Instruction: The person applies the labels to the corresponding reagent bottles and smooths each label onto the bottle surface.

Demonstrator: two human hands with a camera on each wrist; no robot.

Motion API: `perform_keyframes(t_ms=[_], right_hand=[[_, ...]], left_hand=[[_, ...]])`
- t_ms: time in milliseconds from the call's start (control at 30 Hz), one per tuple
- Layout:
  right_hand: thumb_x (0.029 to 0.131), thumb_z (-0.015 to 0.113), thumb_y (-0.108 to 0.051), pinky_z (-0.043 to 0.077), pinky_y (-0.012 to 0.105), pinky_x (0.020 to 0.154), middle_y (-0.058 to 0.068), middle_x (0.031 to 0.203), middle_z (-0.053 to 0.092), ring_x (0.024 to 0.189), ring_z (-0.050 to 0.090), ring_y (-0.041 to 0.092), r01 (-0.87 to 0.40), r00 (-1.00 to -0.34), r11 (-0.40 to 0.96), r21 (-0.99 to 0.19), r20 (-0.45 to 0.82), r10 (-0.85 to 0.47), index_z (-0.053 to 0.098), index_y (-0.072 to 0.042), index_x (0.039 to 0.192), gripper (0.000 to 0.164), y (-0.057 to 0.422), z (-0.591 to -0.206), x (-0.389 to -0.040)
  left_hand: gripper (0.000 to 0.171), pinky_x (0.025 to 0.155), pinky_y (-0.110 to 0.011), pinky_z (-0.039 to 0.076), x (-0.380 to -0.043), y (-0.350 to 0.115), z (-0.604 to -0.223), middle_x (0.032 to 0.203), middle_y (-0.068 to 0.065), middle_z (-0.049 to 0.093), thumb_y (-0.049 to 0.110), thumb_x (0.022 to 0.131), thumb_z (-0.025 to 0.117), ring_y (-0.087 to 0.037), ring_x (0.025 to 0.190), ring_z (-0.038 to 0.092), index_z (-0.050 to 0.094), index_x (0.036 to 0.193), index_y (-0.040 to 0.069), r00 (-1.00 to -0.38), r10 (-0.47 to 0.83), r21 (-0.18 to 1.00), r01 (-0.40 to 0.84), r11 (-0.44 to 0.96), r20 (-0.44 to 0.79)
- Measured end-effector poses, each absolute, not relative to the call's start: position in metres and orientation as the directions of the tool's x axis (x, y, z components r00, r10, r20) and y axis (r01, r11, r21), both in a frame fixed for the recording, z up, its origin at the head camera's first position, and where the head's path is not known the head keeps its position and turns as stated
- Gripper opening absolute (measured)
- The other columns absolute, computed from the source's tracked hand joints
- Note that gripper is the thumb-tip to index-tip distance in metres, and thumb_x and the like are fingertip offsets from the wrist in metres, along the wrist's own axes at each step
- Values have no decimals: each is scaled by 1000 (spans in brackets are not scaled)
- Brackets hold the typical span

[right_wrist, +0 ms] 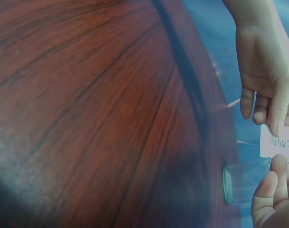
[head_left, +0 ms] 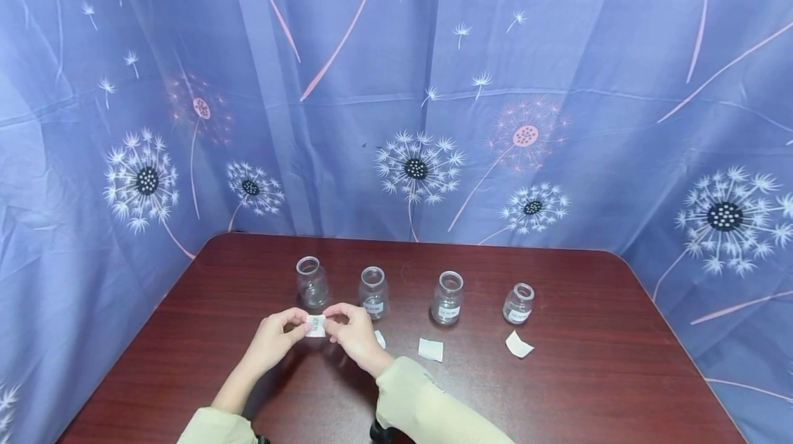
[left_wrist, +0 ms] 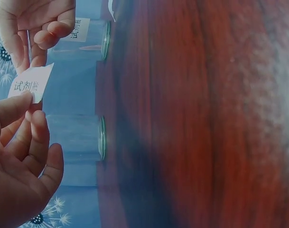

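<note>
A small white label (head_left: 316,326) with dark printed characters is held up between both hands above the table. My left hand (head_left: 272,341) pinches its left edge between thumb and fingers. The right hand (head_left: 358,338) pinches the opposite edge. Just behind the hands stands an unlabelled glass jar (head_left: 312,283), upright and open at the top. To its right, a second glass jar (head_left: 374,289) bears a white label and is partly covered by my right hand. In the left wrist view the label (left_wrist: 31,83) shows its printed side, one corner slightly curled.
Two more labelled glass jars, one taller (head_left: 448,298) and one smaller (head_left: 518,303), stand farther right in the row. In front of them lie white paper pieces (head_left: 430,350) (head_left: 518,345), and another shows beside my right wrist. A blue dandelion-print curtain (head_left: 347,155) hangs behind the dark red table (head_left: 557,389).
</note>
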State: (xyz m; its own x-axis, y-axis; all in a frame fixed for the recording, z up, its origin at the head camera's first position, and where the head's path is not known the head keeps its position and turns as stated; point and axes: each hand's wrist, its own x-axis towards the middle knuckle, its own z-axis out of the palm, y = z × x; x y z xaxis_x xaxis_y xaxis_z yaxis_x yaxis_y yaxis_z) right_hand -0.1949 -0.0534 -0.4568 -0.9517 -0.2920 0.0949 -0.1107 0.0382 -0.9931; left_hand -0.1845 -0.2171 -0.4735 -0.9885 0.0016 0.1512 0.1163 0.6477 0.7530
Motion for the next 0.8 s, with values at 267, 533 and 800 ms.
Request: perform_keyframes(t_ms=[267,533,800], right_hand=[[73,63,-2,41,15,50,12,69,63,52,47,2,-212,-947,208,-955,148,-285,64,0,78,6,-55,-478,-205],[70,66,-6,39,12,54,3,70,62,58,47,-2,-401,-911,396,-826,315,-266,68,-5,74,5,-51,-480,-205],[71,67,-8,41,8,57,1,69,62,61,52,-3,-477,-868,397,-784,350,-352,71,-7,75,5,-47,-479,-204]], left_hand=[[5,59,-19,41,-182,-216,-474,67,3,61,10,75,66,-2,61,50,61,77,12,-990,33,760,128,637,138],[20,62,-20,44,-181,-221,-470,78,-6,66,20,85,55,-4,67,56,65,89,3,-987,149,817,139,560,66],[16,59,-23,46,-184,-226,-463,70,-5,64,11,81,53,-5,62,55,65,84,1,-967,255,825,140,547,-5]])
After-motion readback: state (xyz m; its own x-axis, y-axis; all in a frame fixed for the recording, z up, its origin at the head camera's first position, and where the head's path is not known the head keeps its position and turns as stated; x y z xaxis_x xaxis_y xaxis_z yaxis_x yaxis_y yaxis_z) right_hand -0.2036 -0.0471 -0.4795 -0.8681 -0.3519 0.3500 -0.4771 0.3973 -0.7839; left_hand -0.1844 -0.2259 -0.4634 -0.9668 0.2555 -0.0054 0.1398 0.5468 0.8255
